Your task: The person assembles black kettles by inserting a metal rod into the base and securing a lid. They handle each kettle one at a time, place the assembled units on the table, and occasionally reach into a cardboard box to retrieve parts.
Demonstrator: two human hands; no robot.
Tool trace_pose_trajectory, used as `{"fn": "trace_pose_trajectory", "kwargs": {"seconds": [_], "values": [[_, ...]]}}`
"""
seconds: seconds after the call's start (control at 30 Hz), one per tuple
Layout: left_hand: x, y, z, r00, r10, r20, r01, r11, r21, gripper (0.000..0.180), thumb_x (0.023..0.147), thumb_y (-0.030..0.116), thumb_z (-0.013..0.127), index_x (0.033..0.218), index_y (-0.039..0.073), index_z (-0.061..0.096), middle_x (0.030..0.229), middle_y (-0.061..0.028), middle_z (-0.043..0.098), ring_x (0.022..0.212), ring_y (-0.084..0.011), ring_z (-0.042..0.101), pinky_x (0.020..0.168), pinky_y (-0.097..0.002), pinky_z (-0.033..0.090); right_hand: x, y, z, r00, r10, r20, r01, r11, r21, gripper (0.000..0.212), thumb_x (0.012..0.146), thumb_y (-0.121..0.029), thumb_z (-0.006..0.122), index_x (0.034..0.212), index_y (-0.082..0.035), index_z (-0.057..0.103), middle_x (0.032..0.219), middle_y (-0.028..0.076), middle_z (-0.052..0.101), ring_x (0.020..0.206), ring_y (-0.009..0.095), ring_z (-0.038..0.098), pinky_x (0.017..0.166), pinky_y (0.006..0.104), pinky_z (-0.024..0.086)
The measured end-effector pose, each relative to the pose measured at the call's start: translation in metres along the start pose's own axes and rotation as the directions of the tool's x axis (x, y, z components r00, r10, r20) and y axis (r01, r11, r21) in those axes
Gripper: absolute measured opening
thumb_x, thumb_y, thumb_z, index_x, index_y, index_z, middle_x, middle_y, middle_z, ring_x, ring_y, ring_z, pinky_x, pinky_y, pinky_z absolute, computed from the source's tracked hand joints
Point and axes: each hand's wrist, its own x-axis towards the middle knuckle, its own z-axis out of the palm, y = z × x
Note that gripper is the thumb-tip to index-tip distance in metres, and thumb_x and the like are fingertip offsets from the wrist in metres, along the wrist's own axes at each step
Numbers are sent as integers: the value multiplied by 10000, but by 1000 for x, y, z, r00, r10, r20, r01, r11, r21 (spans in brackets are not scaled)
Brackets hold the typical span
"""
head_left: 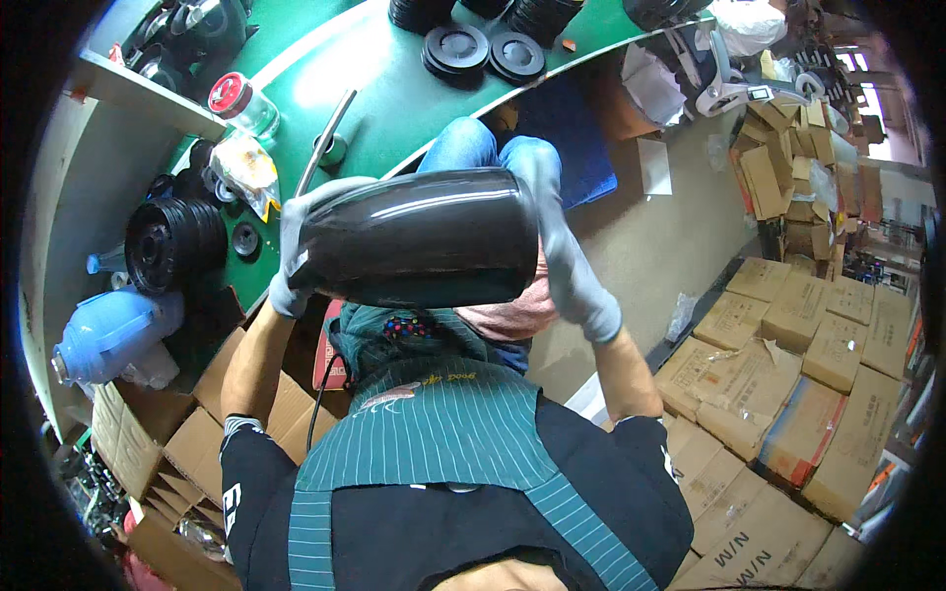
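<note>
A glossy black tapered cylinder lies sideways above my lap, its wider end to the right. My left hand, in a grey glove, is closed round its narrower left end. My right hand, gloved the same way, presses along the right end with its fingers pointing away from me, so the cylinder is held between both hands. The fingertips of my left hand are partly hidden behind it. Just beyond my left hand a slanted metal rod rises over the green table.
On the green table are black round lids, a red-lidded clear jar and a stack of black round parts. A blue bottle-like object sits at the left. Cardboard boxes cover the floor at right; an open carton stands at left.
</note>
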Motion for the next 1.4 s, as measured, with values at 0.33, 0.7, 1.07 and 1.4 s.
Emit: {"fn": "trace_pose_trajectory", "kwargs": {"seconds": [0.33, 0.7, 1.07, 1.4], "values": [[-4, -8, -2, 930, 361, 74, -365, 877, 311, 493, 817, 238, 778, 1239, -16, 758, 1135, -221, 777, 1068, -340, 773, 949, -414, 603, -13, 14, 11, 898, 434, 74, -423, 802, 421, 643, 1168, -412, 355, 1662, -2, 314, 1692, 162, 375, 1563, 251, 351, 1292, 353, 248], [2, -2, -7, 744, 555, 372, -665, 557, 498, 433, 834, 222, 747, 1217, 21, 764, 1141, -194, 773, 1042, -384, 768, 975, -452, 604, -5, 1, 6, 836, 528, 148, -521, 683, 511, 649, 1184, -466, 246, 1616, -12, 412, 1603, 160, 503, 1464, 253, 500, 1265, 391, 346], [-1, -17, 8, 982, 181, -53, -157, 940, 302, 443, 874, 199, 753, 1255, -28, 737, 1167, -206, 770, 1066, -306, 768, 951, -391, 592, -7, 12, 14, 962, -181, -202, 228, 944, 240, 674, 1147, -384, 383, 1698, -44, 198, 1693, 172, 348, 1545, 281, 377, 1285, 401, 298], [-16, -38, 84, 840, 447, 308, -540, 740, 401, 702, 807, 210, 834, 1448, 37, 606, 1475, -216, 603, 1340, -390, 612, 1141, -510, 482, 22, -6, -61, 988, 145, -55, -137, 981, 136, 551, 1003, -315, 644, 1471, -27, 621, 1361, 116, 671, 1212, 192, 656, 1090, 324, 489]]}}
